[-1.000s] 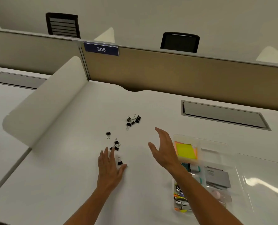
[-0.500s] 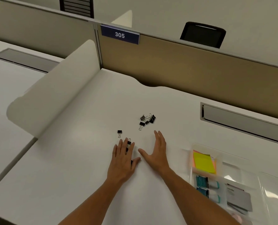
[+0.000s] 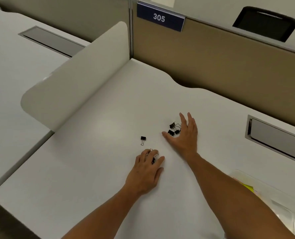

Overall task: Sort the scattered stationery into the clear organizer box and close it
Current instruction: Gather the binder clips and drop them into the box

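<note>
The box (image 3: 281, 211) sits at the desk's near right edge, lid not yet shut, yellow notes inside. Mid-desk, the left hand (image 3: 147, 169) has curled its fingers round a few clips (image 3: 153, 156) it lay flat beside half a second ago. A lone clip (image 3: 143, 139) lies just beyond. Farther on, the right hand (image 3: 184, 135), spread and holding nothing, has reached the clip cluster (image 3: 173, 129). Both hands are gathering the clips to carry to the box.

An office: white laminate worktop (image 3: 108, 169), tan fabric cubicle partition (image 3: 212, 69), blue numbered "305" plate (image 3: 160, 18), black mesh chair back (image 3: 265, 23).
</note>
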Action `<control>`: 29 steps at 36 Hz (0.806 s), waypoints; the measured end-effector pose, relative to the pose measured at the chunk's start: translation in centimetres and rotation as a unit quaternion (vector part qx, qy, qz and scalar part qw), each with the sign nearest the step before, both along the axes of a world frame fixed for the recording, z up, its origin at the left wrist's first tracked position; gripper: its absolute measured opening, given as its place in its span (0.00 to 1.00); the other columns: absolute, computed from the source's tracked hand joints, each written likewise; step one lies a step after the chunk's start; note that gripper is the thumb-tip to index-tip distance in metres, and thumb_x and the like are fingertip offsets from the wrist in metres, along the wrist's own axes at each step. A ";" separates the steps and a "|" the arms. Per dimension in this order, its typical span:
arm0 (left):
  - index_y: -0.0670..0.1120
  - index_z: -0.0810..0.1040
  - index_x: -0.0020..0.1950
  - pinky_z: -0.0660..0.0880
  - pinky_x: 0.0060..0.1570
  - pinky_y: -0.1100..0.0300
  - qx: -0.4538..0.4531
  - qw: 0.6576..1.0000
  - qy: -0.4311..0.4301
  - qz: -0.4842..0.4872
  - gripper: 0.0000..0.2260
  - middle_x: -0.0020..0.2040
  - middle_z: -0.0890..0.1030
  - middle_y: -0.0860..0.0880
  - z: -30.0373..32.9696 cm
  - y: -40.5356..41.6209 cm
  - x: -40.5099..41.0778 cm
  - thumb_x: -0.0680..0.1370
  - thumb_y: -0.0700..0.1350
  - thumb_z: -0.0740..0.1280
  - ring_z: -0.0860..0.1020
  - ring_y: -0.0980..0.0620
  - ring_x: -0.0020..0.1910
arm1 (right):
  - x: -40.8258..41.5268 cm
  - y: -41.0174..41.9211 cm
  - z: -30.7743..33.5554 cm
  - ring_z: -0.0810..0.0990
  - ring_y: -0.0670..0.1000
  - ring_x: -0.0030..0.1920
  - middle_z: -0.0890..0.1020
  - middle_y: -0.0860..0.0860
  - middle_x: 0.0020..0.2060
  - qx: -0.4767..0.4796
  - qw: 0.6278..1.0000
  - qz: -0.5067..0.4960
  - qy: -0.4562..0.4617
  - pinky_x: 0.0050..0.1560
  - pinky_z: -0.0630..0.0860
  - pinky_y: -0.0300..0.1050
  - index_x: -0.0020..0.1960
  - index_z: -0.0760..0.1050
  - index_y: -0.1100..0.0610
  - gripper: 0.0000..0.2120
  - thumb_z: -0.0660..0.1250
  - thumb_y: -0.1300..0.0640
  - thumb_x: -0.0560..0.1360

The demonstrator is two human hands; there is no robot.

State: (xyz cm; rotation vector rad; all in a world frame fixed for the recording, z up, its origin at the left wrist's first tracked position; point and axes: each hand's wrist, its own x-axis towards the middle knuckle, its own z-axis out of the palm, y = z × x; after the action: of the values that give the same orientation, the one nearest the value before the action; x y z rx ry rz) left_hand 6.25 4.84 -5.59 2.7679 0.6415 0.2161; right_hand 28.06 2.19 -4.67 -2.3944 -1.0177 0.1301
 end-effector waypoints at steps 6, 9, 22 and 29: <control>0.51 0.72 0.61 0.73 0.56 0.55 -0.022 0.999 -0.040 0.021 0.11 0.62 0.71 0.50 -0.5 0.1 0.0 0.81 0.51 0.58 0.68 0.48 0.59 | 0.7 1.1 -0.9 0.66 0.52 0.67 0.73 0.46 0.64 -0.022 0.996 0.022 -0.082 0.69 0.65 0.52 0.63 0.74 0.45 0.31 0.63 0.27 0.68; 0.50 0.73 0.58 0.73 0.52 0.58 -0.029 0.998 -0.055 0.027 0.09 0.59 0.72 0.50 -0.7 0.2 -0.1 0.81 0.51 0.59 0.69 0.50 0.53 | 0.7 1.1 -1.1 0.69 0.51 0.59 0.75 0.47 0.56 0.002 0.996 0.019 -0.086 0.59 0.72 0.48 0.55 0.78 0.48 0.23 0.66 0.32 0.70; 0.47 0.72 0.43 0.70 0.39 0.57 0.014 0.995 -0.087 0.045 0.11 0.39 0.72 0.51 -0.8 0.3 0.1 0.81 0.51 0.60 0.66 0.52 0.38 | -1.1 -0.5 -0.2 0.70 0.50 0.28 0.72 0.46 0.31 -0.049 0.983 0.064 -0.168 0.25 0.66 0.41 0.37 0.70 0.54 0.11 0.65 0.51 0.76; 0.46 0.71 0.38 0.69 0.41 0.55 0.016 0.993 -0.099 0.058 0.13 0.40 0.72 0.51 -1.1 0.5 0.0 0.79 0.52 0.62 0.68 0.49 0.41 | -2.7 -2.5 0.4 0.66 0.50 0.23 0.72 0.47 0.29 -0.086 0.976 0.083 -0.181 0.23 0.65 0.40 0.35 0.70 0.54 0.12 0.65 0.54 0.76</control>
State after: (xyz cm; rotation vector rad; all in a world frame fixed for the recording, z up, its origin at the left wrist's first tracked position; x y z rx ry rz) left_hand 6.22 5.31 -6.68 2.6955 0.7519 0.5224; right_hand 25.36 -0.35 -4.27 -2.5427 -1.4262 -0.1744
